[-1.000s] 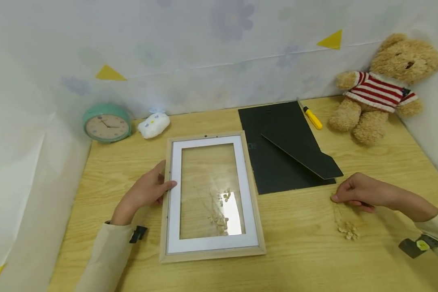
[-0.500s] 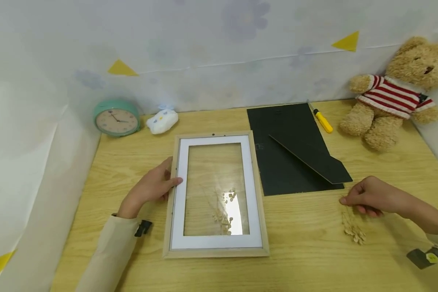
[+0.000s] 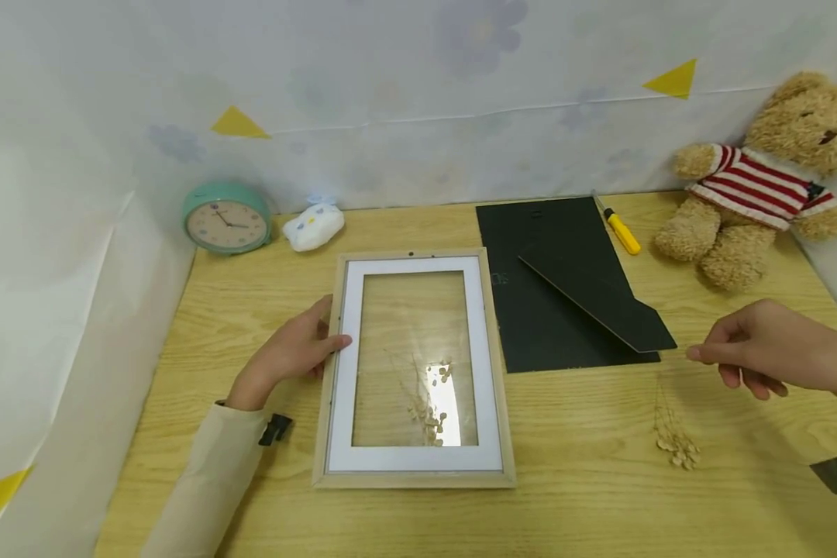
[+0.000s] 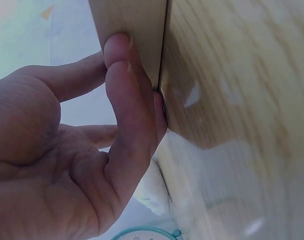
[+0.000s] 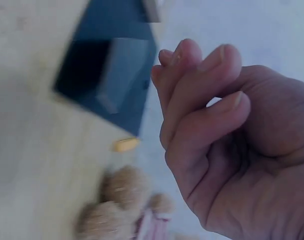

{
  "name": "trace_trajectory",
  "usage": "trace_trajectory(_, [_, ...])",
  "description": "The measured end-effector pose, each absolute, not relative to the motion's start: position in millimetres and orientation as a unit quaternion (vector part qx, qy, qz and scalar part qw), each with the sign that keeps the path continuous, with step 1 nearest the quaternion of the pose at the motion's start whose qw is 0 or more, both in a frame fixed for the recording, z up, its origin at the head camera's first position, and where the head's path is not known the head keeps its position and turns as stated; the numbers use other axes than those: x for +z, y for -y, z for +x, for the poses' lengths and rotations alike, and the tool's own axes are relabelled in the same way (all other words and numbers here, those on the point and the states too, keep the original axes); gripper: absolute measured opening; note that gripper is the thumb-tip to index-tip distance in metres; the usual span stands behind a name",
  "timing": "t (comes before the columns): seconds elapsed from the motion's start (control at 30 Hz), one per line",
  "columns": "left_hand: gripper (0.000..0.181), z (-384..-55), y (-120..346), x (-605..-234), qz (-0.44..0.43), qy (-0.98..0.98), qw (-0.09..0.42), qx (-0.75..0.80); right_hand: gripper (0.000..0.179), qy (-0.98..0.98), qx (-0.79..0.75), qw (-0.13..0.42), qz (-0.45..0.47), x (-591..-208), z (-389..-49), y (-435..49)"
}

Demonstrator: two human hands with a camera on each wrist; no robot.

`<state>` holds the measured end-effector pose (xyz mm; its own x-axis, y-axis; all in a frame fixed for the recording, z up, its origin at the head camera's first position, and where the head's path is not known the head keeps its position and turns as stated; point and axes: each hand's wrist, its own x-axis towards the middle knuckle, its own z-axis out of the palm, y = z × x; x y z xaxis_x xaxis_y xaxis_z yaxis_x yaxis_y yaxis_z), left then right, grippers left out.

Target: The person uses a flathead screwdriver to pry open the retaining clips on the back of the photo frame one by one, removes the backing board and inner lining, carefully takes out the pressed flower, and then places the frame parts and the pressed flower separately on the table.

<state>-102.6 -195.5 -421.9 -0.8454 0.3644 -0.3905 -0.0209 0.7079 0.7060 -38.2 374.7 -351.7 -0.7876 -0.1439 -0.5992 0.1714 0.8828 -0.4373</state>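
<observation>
A wooden picture frame [image 3: 325,434] with a white mat and a clear pane lies on the table. Dried flowers [image 3: 427,415] show within its opening, beside a bright reflection. My left hand [image 3: 289,353] grips the frame's left edge, thumb on top. In the left wrist view, its fingers [image 4: 129,100] bend against the wooden side [image 4: 137,30]. Farther right, a small dried flower sprig [image 3: 676,446] lies on the wood. My right hand [image 3: 774,349] is above and behind the sprig, apart from it, fingers loosely curled. Nothing shows between those fingers in the right wrist view.
A black backing board [image 3: 551,333] with a raised stand flap [image 3: 607,306] lies right of the frame. Beyond it are a yellow-handled screwdriver [image 3: 623,232] and a teddy bear [image 3: 746,186]. A green clock [image 3: 226,221] and a small white plush [image 3: 314,226] stand at the back left.
My right hand has let go of the dried flower sprig and risen away, up and to the right. The sprig stays on the table. My left hand keeps its grip on the picture frame.
</observation>
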Motion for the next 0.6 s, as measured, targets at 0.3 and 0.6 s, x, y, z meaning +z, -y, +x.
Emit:
trace_trajectory(0.3, [0.080,-103,196,-423,0.085,-0.886,0.266,0.369,0.032,-0.939,-0.247,0.237,-0.041,-307,-56,-311])
trace_trajectory(0.6, [0.081,-103,196,-422,0.083,-0.887,0.267,0.368,0.016,-0.896,-0.330,0.254,-0.157,-302,-88,-228])
